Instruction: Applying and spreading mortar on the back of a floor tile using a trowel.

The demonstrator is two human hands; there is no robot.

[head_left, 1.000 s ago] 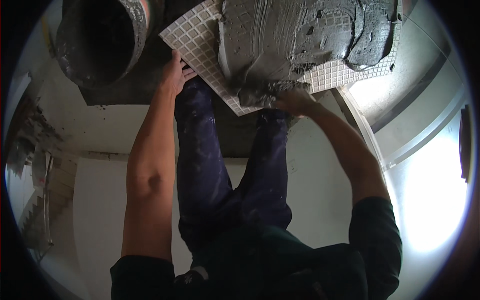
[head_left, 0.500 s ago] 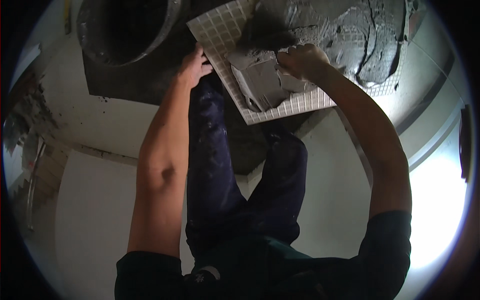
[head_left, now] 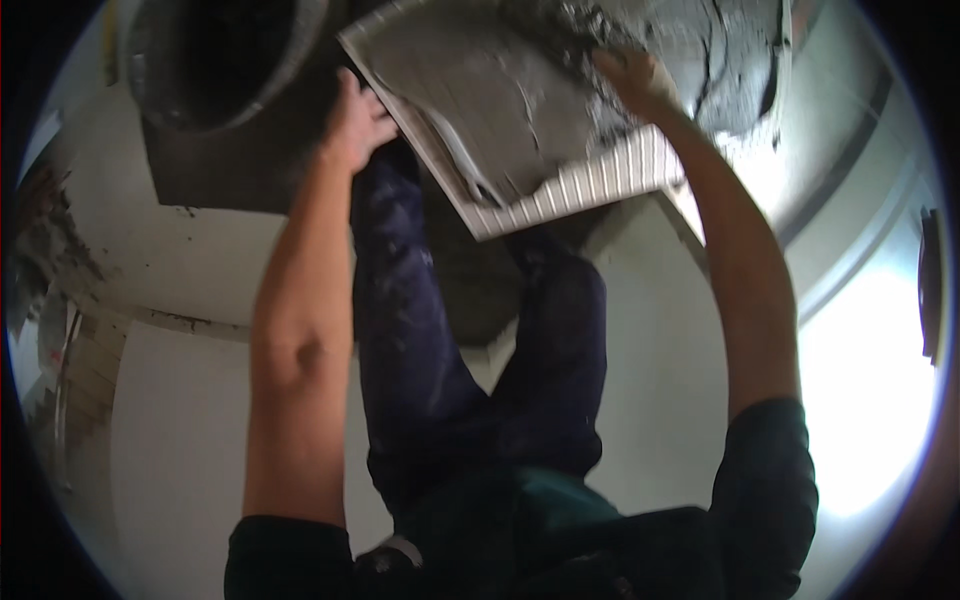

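A large tile (head_left: 575, 205) lies tilted with its ribbed back facing up, the near left part covered in smooth grey mortar (head_left: 470, 95). My right hand (head_left: 638, 85) is closed round the handle of a trowel, over the tile's upper middle. The trowel's blade is blurred and mostly lost against the wet mortar. My left hand (head_left: 360, 128) is at the tile's left edge, thumb raised and fingers spread, the fingertips close against the rim; whether they press on it is hard to tell. A thick ridge of mortar runs along the left edge.
A round, dark, mortar-smeared bucket (head_left: 215, 65) stands at the far left on a dark sheet (head_left: 215, 170). My legs (head_left: 410, 290) are beneath the tile's near corner. A white panel (head_left: 200, 420) lies at the left. Bright light (head_left: 870, 400) comes in at the right.
My right hand has moved up and right with the trowel, leaving mortar spread over the grid at the left. Tile, left hand and bucket appear shifted slightly left in view.
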